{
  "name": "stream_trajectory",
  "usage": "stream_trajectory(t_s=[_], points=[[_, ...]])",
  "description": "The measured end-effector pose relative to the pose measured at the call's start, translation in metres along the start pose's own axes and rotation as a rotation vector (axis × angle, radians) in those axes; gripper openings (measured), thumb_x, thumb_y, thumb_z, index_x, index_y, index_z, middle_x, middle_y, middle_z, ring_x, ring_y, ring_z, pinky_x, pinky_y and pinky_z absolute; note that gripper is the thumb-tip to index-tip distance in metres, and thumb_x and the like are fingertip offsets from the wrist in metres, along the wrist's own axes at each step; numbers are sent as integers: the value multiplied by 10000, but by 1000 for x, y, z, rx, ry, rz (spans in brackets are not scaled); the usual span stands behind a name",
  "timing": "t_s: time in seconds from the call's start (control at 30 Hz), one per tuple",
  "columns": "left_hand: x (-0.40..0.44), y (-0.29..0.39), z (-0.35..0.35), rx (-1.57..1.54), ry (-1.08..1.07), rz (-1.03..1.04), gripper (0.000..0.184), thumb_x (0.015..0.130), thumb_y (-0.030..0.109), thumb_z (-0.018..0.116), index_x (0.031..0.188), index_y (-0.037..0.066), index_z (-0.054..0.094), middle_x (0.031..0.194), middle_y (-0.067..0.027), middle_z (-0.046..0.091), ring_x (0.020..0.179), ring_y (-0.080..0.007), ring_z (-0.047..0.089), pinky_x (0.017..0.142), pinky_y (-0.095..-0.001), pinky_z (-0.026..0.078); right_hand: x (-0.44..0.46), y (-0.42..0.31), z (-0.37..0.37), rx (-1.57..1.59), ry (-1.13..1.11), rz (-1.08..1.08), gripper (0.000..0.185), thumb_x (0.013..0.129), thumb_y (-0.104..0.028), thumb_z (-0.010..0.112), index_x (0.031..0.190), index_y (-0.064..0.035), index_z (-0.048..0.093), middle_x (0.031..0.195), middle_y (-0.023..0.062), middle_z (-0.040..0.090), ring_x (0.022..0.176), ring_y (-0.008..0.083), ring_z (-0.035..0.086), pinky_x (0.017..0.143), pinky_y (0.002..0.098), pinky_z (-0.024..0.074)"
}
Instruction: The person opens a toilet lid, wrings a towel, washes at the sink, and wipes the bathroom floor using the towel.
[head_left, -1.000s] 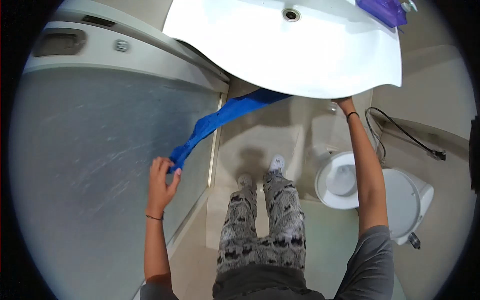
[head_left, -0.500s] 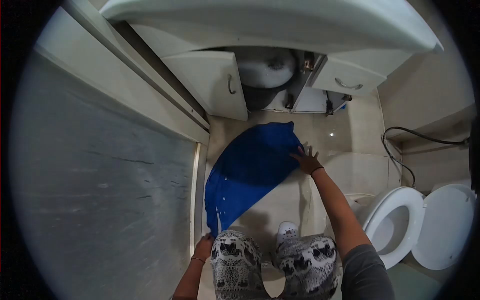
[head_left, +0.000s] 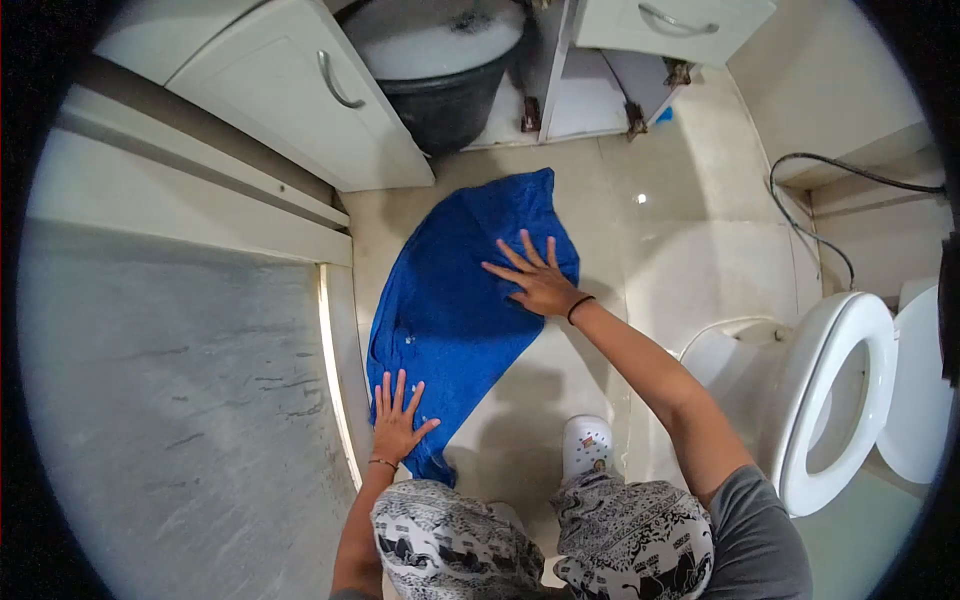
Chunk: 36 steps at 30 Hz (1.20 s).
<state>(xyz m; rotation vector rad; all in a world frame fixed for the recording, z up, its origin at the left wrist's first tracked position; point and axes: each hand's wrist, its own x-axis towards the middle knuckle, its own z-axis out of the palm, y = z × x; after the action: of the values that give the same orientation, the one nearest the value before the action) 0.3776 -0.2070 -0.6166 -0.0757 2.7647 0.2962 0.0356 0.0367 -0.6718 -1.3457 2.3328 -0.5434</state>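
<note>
A blue cloth [head_left: 450, 270] lies spread on the tiled floor in front of an open cabinet. My left hand [head_left: 397, 425] rests on its lower left part, fingers spread and nothing gripped. Farther up, my right hand [head_left: 540, 282] lies with fingers spread on the right part of the cloth. Some small pale specks show on the cloth near my left hand.
A black tub [head_left: 445, 105] of foamy water stands in the cabinet, whose white door [head_left: 300, 90] hangs open. At the right are a toilet [head_left: 800, 420] with its seat raised and a black hose [head_left: 805, 235]. A white shoe [head_left: 586, 447] is below the cloth.
The view has dropped from the sink to the floor. The blue cloth, earlier stretched in the air from my left hand, now lies down, and both hands have come to rest on it.
</note>
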Motion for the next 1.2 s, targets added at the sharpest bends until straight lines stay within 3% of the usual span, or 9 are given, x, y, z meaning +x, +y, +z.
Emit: stream_trajectory(t_s=[0.17, 0.3, 0.5, 0.67, 0.77, 0.97, 1.03, 1.13, 1.2], points=[[-68, 51, 43, 3, 58, -323, 963, 811, 685, 628, 1538, 133, 323, 1612, -266, 133, 1467, -517, 97, 1159, -652, 116, 14, -66, 29, 117, -53, -236, 894, 776, -369, 760, 1542, -361, 300, 1645, 62, 190, 1511, 416, 78, 1090, 779, -8], [-101, 118, 44, 146, -234, -580, 1072, 814, 797, 510, 1583, 128, 178, 1633, -238, 16, 1483, -494, 44, 1126, -707, 128, 15, -112, 46, 143, -173, -521, 791, 722, -334, 795, 1444, -363, 474, 1627, 33, 246, 1517, 383, 68, 1081, 807, -11], [-10, 189, 33, 79, -294, -784, 1160, 740, 823, 569, 1587, 151, 149, 1630, -242, -24, 1450, -572, -15, 1083, -773, 101, 39, -41, 29, 78, -185, -595, 597, 769, -130, 662, 1290, -419, 621, 1585, -98, 339, 1530, 294, 95, 1084, 810, -6], [93, 213, 54, -140, -17, -514, 1140, 755, 795, 577, 1579, 125, 163, 1594, -336, -36, 1387, -659, -100, 912, -867, -11, 25, 56, -38, -13, -132, -296, 664, 732, -17, 623, 1274, -401, 639, 1594, -97, 335, 1535, 285, 104, 1082, 777, -36], [169, 241, 40, -98, 130, -259, 1075, 751, 776, 587, 1569, 167, 248, 1610, -302, 9, 1399, -654, -49, 933, -868, 44, -17, 123, -70, -47, -6, 34, 670, 728, 18, 618, 1252, -398, 645, 1589, -123, 337, 1519, 294, 177, 1061, 787, 70], [260, 275, 16, -294, 143, 443, 1024, 703, 655, 716, 1548, 225, 327, 1633, -212, 110, 1464, -548, 16, 1055, -803, 34, -137, 165, -75, -1, 291, 734, 783, 710, 137, 561, 1344, -322, 561, 1569, -77, 372, 1500, 351, 207, 1070, 782, 98], [259, 271, 16, -272, 157, 479, 1002, 702, 654, 712, 1537, 231, 353, 1634, -213, 112, 1465, -550, 13, 1046, -809, 53, -165, 165, -54, 62, 530, 759, 846, 717, 131, 569, 1418, -336, 493, 1546, -60, 397, 1470, 371, 253, 1091, 757, 130], [251, 260, 3, -204, 121, 589, 973, 674, 610, 751, 1508, 243, 407, 1632, -209, 126, 1470, -538, 28, 1052, -802, 88, -189, 127, -48, -29, 408, 1005, 868, 749, 127, 549, 1471, -341, 434, 1555, -24, 358, 1461, 408, 223, 1127, 703, 165], [243, 248, -7, -181, 27, 678, 961, 614, 510, 835, 1463, 249, 467, 1623, -198, 162, 1479, -505, 78, 1088, -761, 121, -209, 133, -7, -22, 529, 906, 701, 829, -58, 571, 1469, -313, 440, 1569, 21, 333, 1461, 454, 184, 1097, 746, 151]])
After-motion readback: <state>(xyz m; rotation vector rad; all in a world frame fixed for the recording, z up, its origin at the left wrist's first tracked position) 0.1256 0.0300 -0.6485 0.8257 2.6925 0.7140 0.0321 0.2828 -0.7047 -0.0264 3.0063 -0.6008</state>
